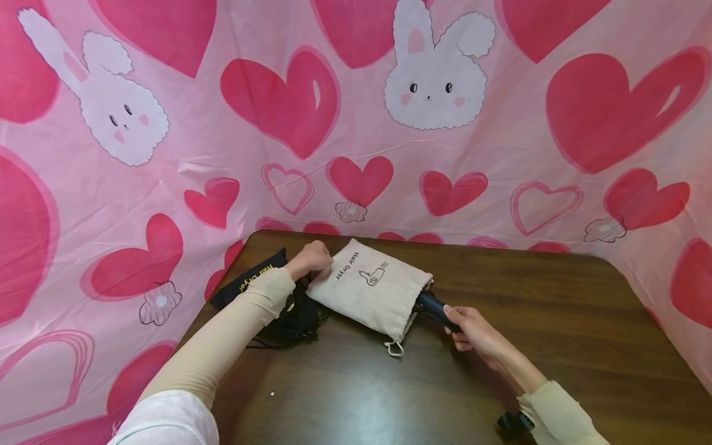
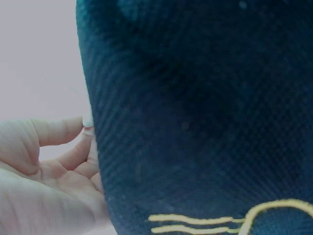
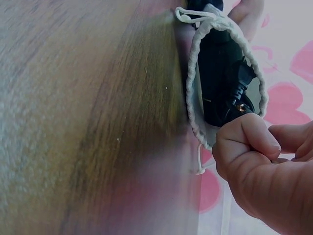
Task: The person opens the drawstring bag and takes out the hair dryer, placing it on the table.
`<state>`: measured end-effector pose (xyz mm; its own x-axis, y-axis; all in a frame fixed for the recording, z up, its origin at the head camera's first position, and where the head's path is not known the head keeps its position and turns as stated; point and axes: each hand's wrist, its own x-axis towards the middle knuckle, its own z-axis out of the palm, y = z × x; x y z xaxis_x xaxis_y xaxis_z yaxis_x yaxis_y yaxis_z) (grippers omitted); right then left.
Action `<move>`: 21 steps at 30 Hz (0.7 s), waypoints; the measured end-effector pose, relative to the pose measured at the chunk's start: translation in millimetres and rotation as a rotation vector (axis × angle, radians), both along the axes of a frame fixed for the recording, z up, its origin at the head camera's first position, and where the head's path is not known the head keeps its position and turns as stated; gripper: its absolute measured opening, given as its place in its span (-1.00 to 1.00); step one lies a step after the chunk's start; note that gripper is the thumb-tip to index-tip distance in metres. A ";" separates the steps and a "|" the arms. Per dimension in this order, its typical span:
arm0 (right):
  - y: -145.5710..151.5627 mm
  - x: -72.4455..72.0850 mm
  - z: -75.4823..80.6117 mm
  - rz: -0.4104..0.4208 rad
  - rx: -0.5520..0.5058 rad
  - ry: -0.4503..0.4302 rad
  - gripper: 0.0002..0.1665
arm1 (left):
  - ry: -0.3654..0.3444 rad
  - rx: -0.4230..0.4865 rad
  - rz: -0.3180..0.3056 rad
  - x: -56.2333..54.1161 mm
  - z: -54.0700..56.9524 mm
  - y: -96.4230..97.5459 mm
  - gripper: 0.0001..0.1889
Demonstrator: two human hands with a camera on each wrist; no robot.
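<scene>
The right grip (image 1: 473, 334) is closed around a dark handle (image 1: 432, 307), thumb on top and fingers curled below, just outside the mouth of the beige bag. The left grip (image 1: 313, 258) is narrow, thumb and fingertips pinching the beige bag (image 1: 384, 296) by a pale edge at its closed end. This bag, printed "Hair Dryer" with a line drawing of a dryer, sits on the counter (image 1: 345, 402), its mouth turned toward the right grip; whether its whole underside touches the wood, I cannot tell. The handle is partly inside the bag and partly out. In the right wrist view the gathered mouth gapes, and a black plug (image 3: 240, 81) shows within the bag beside a larger dark body. A white drawstring (image 1: 395, 350) loops out below the bag's mouth. Left of the bag lies a black pouch (image 1: 230, 293) with yellow lettering, partly behind the left sleeve (image 1: 267, 295); its dark fabric fills much of the left wrist view. Bunched black cloth (image 1: 297, 324) lies between that sleeve and the bag. Behind the bag hangs a pink backdrop (image 1: 367, 139) with hearts and rabbits.
</scene>
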<state>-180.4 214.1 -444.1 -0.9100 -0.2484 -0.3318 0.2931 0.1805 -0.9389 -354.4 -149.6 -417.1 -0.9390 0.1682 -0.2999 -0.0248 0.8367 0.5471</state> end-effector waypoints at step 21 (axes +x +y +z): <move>4.4 2.6 0.3 -0.002 -0.011 -0.003 -0.46 | -0.001 -0.007 0.010 -0.3 0.9 0.2 -0.53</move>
<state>-177.8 218.5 -443.8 -0.9095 -0.2504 -0.3320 0.2965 0.1693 -0.9399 -354.6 -149.4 -416.2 -0.9404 0.1571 -0.3016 -0.0332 0.8402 0.5412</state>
